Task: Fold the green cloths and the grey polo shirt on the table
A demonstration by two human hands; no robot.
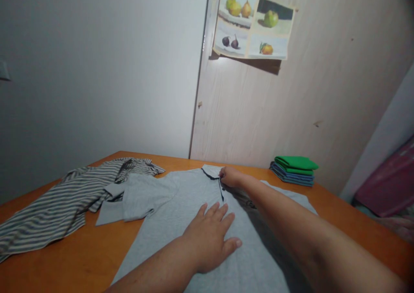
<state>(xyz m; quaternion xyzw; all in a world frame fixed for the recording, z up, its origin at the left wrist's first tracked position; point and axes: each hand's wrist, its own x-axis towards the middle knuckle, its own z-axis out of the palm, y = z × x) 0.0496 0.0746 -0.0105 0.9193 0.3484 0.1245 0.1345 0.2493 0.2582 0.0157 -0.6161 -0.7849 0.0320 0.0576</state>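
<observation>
Ideally, the pale grey polo shirt (184, 206) should be steadied low on the chest while its neck is set straight, and the pose suits that well. It lies spread out on the table (93, 258), collar (211, 171) toward the far edge, body running toward the near edge, out of view. The left hand (210, 239) is flat, palm down and fingers spread, on the chest; light, even pressure there should anchor the cloth without dragging in fresh wrinkles. The right hand (229, 177) is closed, its fingertips apparently pinching the front of the collar beside the dark-trimmed placket (221, 193). A small, gentle pull toward the table's far edge would probably square the neckline better than a hard tug, which could skew the placket. Both collar points ought to sit level before that pinch is released. Toward the table's left edge, the sleeve (139, 198) is creased and its cuff lies close to a striped garment (74, 198), so sweeping outward there risks bunching the two together. The stack of folded cloths (293, 172) near the far right corner stands apart from the collar; the right forearm partly hides the other sleeve (304, 198).
</observation>
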